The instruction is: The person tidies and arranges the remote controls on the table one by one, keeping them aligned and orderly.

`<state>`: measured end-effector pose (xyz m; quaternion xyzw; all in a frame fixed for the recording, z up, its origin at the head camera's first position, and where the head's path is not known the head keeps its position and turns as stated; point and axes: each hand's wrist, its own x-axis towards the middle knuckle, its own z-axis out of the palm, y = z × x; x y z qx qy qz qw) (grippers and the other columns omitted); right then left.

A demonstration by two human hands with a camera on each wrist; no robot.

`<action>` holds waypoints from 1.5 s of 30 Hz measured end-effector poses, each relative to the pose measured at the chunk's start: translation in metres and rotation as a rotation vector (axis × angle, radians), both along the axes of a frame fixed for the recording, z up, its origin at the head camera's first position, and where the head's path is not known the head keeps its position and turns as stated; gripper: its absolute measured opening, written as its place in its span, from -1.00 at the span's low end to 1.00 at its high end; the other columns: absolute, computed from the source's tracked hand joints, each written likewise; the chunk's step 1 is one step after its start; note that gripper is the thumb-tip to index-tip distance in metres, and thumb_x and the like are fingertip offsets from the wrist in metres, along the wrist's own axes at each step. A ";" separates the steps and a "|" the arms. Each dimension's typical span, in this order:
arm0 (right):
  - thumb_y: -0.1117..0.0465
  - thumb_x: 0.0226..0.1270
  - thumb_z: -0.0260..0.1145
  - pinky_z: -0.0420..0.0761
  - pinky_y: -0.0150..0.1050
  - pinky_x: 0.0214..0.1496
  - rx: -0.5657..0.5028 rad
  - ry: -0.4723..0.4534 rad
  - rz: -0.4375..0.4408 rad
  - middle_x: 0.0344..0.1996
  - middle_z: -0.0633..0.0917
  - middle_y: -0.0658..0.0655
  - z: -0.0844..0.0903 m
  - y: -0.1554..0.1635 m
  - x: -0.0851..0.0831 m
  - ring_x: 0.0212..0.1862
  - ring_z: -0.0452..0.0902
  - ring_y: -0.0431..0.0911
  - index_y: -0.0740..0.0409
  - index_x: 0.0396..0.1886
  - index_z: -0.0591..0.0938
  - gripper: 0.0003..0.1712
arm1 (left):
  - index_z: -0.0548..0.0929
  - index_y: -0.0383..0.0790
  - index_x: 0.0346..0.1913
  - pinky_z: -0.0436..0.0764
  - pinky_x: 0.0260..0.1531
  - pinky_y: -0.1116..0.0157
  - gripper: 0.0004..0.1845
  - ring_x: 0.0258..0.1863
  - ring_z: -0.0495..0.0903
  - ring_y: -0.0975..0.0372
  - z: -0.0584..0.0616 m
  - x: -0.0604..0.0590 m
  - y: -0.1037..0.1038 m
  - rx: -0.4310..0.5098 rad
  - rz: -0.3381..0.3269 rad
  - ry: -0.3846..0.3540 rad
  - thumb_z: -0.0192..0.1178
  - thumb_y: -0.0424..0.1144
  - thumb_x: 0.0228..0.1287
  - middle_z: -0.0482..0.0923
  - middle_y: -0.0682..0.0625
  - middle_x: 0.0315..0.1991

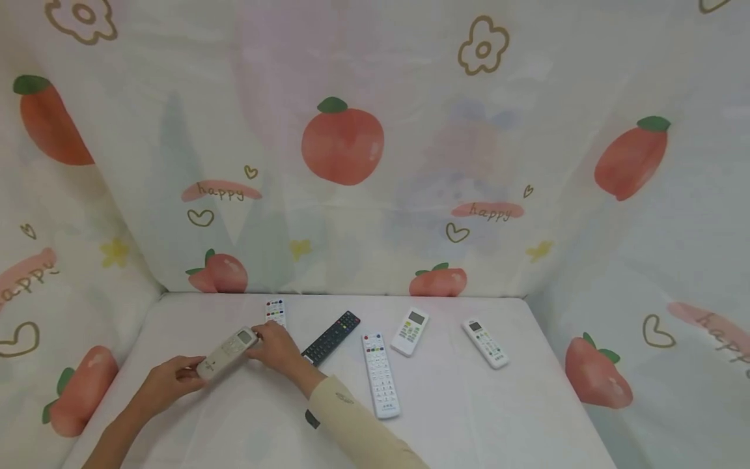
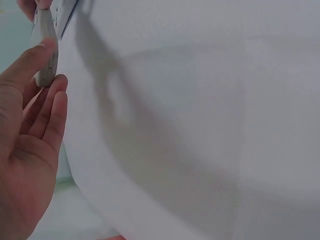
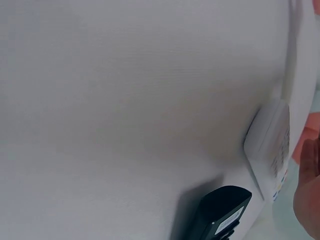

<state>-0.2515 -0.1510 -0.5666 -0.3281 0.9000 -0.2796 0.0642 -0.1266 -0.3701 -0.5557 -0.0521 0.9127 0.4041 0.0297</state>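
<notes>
Pale grey remote [image 1: 227, 352] with a small display near its far end, lying slantwise at the near-left of the white table [image 1: 469, 417], just left of the black remote [image 1: 331, 337]. Held at both ends: left hand [image 1: 170, 384] with fingers curled round the near end, right hand [image 1: 275, 348] pinching the far end. Partly hidden behind the right hand, a small white remote with coloured buttons [image 1: 275, 311]. To the right of the black remote, three white remotes, well apart. Button labels too small to read. In the right wrist view, only the hand's edge [image 3: 310, 190] visible.
</notes>
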 end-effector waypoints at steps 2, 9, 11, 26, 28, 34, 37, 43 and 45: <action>-0.03 0.25 0.49 0.37 -0.53 -0.30 -0.019 -0.021 0.002 -0.29 0.54 -0.13 -0.001 0.003 0.000 -0.30 0.33 -0.34 0.03 0.16 0.67 -0.49 | 0.57 -0.57 0.14 0.60 -0.38 0.37 -0.39 -0.19 0.63 0.10 0.000 0.000 0.003 0.004 -0.003 0.015 0.50 -0.26 0.10 0.62 -0.14 -0.15; 0.04 0.23 0.51 0.35 -0.53 -0.36 -0.073 -0.056 0.038 -0.36 0.49 -0.13 -0.004 0.010 -0.002 -0.33 0.30 -0.33 0.11 0.15 0.67 -0.48 | 0.57 -0.57 0.14 0.60 -0.37 0.36 -0.39 -0.21 0.61 0.13 -0.002 0.003 0.009 -0.027 -0.011 0.006 0.50 -0.27 0.09 0.62 -0.12 -0.14; 0.06 0.22 0.52 0.37 -0.53 -0.34 -0.085 -0.068 0.045 -0.36 0.50 -0.13 -0.004 0.012 -0.002 -0.33 0.31 -0.33 0.11 0.15 0.67 -0.48 | 0.57 -0.55 0.14 0.60 -0.36 0.36 -0.40 -0.22 0.61 0.14 -0.002 0.005 0.010 -0.033 -0.015 -0.001 0.50 -0.26 0.09 0.62 -0.10 -0.15; 0.16 0.22 0.50 0.43 -0.56 -0.26 -0.104 -0.150 0.159 -0.23 0.56 -0.09 0.001 0.027 0.002 -0.27 0.34 -0.37 0.11 0.25 0.62 -0.42 | 0.62 -0.50 0.12 0.57 -0.41 0.38 -0.41 -0.37 0.50 0.28 0.001 0.021 0.029 -0.069 -0.052 0.011 0.52 -0.27 0.04 0.56 0.05 -0.33; 0.15 0.22 0.50 0.43 -0.56 -0.25 -0.101 -0.164 0.164 -0.23 0.55 -0.10 0.001 0.028 0.002 -0.26 0.35 -0.37 0.11 0.26 0.61 -0.41 | 0.63 -0.49 0.12 0.57 -0.42 0.38 -0.42 -0.39 0.49 0.30 0.000 0.022 0.031 -0.066 -0.059 0.017 0.53 -0.28 0.03 0.55 0.05 -0.34; 0.10 0.22 0.50 0.46 -0.55 -0.14 -0.087 -0.191 0.175 -0.14 0.55 -0.12 0.002 0.032 0.004 -0.19 0.38 -0.38 0.11 0.28 0.59 -0.38 | 0.62 -0.44 0.16 0.58 -0.37 0.38 -0.37 -0.36 0.52 0.30 -0.003 0.024 0.034 -0.060 -0.061 0.005 0.54 -0.22 0.03 0.59 0.04 -0.24; 0.09 0.22 0.50 0.46 -0.56 -0.10 -0.067 -0.182 0.187 -0.10 0.57 -0.12 0.002 0.033 0.005 -0.17 0.40 -0.39 0.11 0.29 0.58 -0.36 | 0.60 -0.45 0.17 0.57 -0.38 0.38 -0.34 -0.36 0.52 0.31 -0.005 0.025 0.035 -0.051 -0.070 0.003 0.55 -0.22 0.01 0.59 0.04 -0.23; 0.14 0.20 0.51 0.46 -0.56 -0.08 -0.076 -0.207 0.230 -0.05 0.56 -0.09 0.002 0.031 0.010 -0.11 0.43 -0.39 0.15 0.31 0.56 -0.34 | 0.53 -0.57 0.20 0.53 -0.43 0.40 -0.29 -0.40 0.45 0.39 -0.012 0.033 0.039 -0.032 -0.103 0.000 0.54 -0.29 0.00 0.54 0.03 -0.26; 0.14 0.19 0.52 0.46 -0.58 -0.07 -0.066 -0.198 0.247 -0.04 0.56 -0.08 0.002 0.029 0.012 -0.09 0.45 -0.39 0.17 0.30 0.56 -0.33 | 0.50 -0.61 0.21 0.51 -0.46 0.40 -0.28 -0.42 0.43 0.40 -0.014 0.036 0.041 -0.028 -0.113 0.001 0.54 -0.30 0.01 0.52 0.03 -0.27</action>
